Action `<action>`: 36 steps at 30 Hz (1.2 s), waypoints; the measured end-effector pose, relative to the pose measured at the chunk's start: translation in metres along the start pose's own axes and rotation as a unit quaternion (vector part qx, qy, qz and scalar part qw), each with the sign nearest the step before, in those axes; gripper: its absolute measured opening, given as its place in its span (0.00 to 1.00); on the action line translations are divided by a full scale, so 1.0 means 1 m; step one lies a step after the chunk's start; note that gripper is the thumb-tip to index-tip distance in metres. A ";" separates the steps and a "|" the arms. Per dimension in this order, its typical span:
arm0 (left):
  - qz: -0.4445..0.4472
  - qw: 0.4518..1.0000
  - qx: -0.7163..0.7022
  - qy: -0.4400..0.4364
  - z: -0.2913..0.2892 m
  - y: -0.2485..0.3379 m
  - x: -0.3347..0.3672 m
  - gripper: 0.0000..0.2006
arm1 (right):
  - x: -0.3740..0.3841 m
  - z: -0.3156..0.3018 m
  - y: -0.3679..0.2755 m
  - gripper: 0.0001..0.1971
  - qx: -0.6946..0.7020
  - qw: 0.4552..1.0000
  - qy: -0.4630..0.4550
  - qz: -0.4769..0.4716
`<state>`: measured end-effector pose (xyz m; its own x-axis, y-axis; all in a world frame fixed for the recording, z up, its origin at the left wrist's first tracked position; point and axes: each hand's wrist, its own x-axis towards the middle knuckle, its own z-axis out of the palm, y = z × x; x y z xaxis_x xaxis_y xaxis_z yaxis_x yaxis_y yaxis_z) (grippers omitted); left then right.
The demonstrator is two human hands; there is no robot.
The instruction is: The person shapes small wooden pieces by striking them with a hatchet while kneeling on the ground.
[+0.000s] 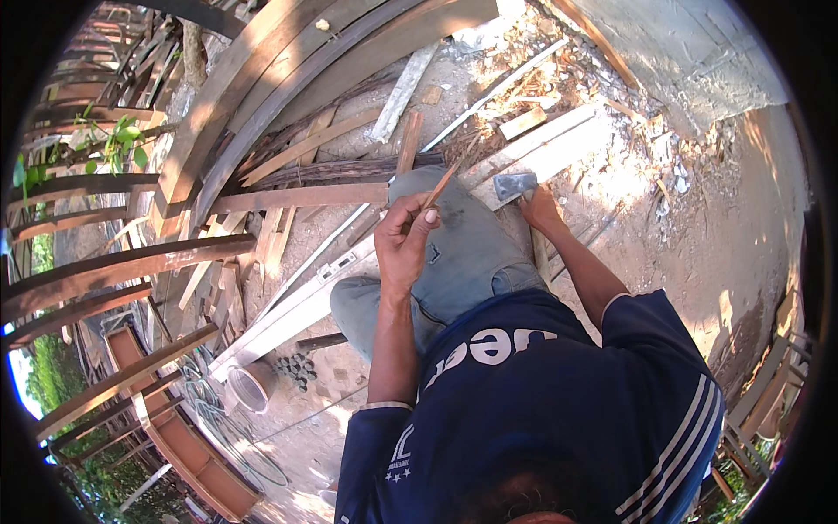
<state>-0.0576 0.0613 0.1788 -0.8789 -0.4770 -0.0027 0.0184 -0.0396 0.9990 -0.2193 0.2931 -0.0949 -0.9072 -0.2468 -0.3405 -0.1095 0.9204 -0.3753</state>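
Note:
My left hand (401, 243) is raised over my bent knee, its thumb and fingers pinching a thin reddish-brown wood strip (443, 182) that points up and away. To the right, my right hand (543, 210) is closed around a hatchet (515, 186), close behind its broad grey metal head. Part of the handle is hidden by the hand. The hatchet head lies over the end of a sunlit pale board (559, 155) on the ground. Strip and hatchet are apart from each other.
Long beams (262, 96) are stacked at the far left, with loose wood pieces around them. A spirit level (345, 265) lies on a pale plank left of my knee. Nearer are a bucket (250, 389) and a green hose (205, 403). Wood chips (546, 83) litter the far ground.

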 end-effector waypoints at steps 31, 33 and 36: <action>-0.038 0.984 -0.085 0.154 -0.043 -0.012 -0.129 0.11 | -0.158 -0.135 -0.269 0.14 0.488 0.739 -0.354 -0.300; -0.076 0.981 -0.072 0.163 -0.049 -0.028 -0.132 0.11 | -0.152 -0.113 -0.263 0.13 0.507 0.723 -0.402 -0.242; -0.093 0.977 0.029 0.191 -0.054 -0.048 -0.139 0.10 | -0.164 -0.079 -0.247 0.13 0.484 0.719 -0.460 -0.194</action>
<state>0.0897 0.0822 0.1286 -0.6225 -0.7595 -0.1892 -0.1607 -0.1125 0.9806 -0.0754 0.1301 0.1214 -0.1838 -0.9337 -0.3072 0.4549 0.1962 -0.8686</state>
